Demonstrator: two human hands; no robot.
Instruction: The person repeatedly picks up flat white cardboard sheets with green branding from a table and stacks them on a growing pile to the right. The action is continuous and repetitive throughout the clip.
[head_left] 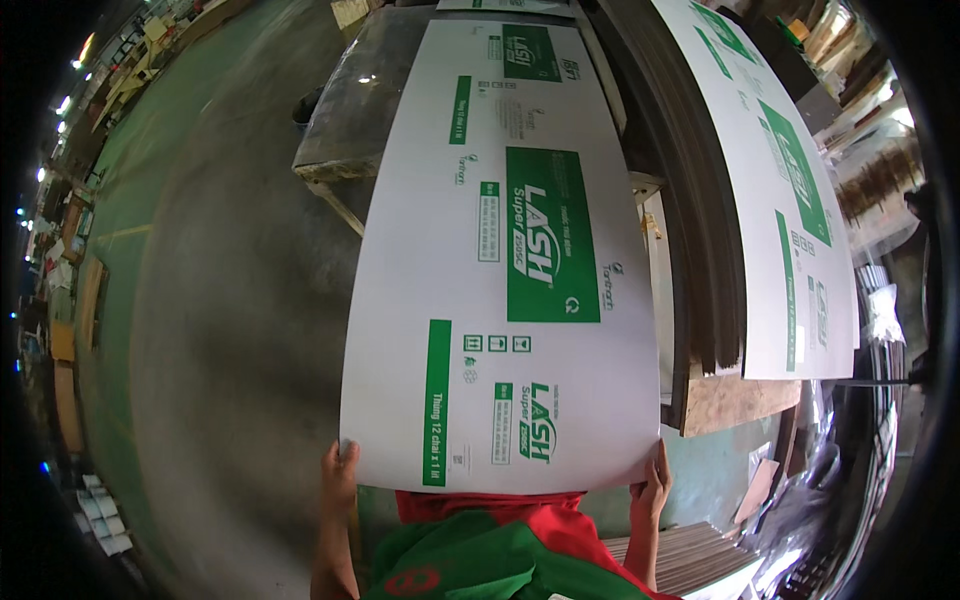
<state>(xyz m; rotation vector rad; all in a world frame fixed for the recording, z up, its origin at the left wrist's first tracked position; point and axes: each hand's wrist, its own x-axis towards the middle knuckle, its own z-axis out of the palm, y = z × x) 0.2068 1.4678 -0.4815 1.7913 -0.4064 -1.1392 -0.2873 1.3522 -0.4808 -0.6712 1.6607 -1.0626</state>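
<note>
A long white cardboard sheet [420, 260] with green printed panels stretches from in front of my body to the far side. My left hand [341, 468] grips its near left corner, thumb on top and fingers beneath. At the near right corner my right hand [652, 478] closes on the edge of the same sheet. The far part of the sheet lies over a table [345, 165] with a dark, shiny covering. Most of the fingers are hidden under the cardboard.
To the right stands a tall stack of cardboard sheets [790, 260] on a wooden base [740, 402]. Another cardboard stack [690, 560] is low at the near right. Grey-green floor [220, 300] extends to the left, with piled goods [65, 250] along the far left side.
</note>
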